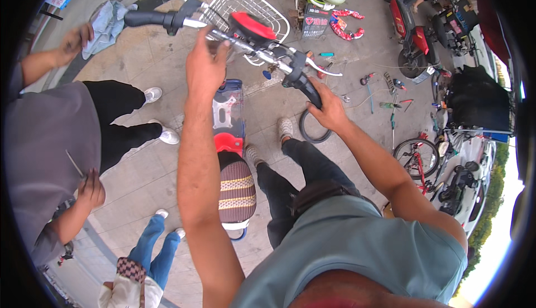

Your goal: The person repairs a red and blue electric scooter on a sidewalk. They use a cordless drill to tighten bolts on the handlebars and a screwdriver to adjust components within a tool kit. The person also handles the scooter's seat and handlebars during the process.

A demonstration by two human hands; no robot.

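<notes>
My right hand (328, 105) is closed around the black rubber grip (310, 92) at the right end of the handlebar (247, 47). My left hand (206, 67) is at the bar left of its middle, thumb and fingers bent and slightly blurred; whether it grips the bar is unclear. The left rubber grip (144, 18) has no hand on it. A red and black display housing (253, 27) sits at the bar's middle, with a white wire basket (268, 4) beyond. Below lie the scooter's footboard (228, 111) and a seat with a striped knitted cover (237, 191).
At left stands a person (50, 140) in grey, one hand holding a thin metal tool (74, 163). Another person (153, 249) is lower left. Right of the scooter, a tire (314, 128), scattered hand tools (391, 105), a red bicycle wheel (416, 158) and a red scooter (402, 19) occupy the pavement.
</notes>
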